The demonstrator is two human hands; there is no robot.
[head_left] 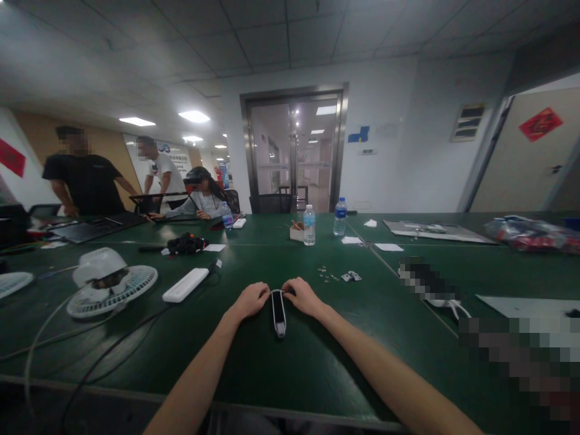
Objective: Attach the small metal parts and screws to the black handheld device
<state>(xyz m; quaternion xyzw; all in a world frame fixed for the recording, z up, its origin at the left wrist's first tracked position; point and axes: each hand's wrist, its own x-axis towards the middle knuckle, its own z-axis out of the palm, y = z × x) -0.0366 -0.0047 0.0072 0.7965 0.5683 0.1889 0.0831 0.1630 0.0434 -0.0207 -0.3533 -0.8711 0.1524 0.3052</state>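
While three people are seated or stood far left, one opened fan [111, 281] is laid on the table [272, 374], with one power strip [185, 284] just to its right. At near centre, the left hand [251, 300] is curled narrow on the far end of one slim device [278, 314]. The right hand [304, 296] is curled likewise from the other side. The device is held between the hands, equally near to both, long axis near-to-far. Loose screws [327, 275] and one bracket [351, 276] are scattered right. Three bottles [309, 225] are stood far.

Both hands [251, 300] [304, 297] on slim device [279, 313]
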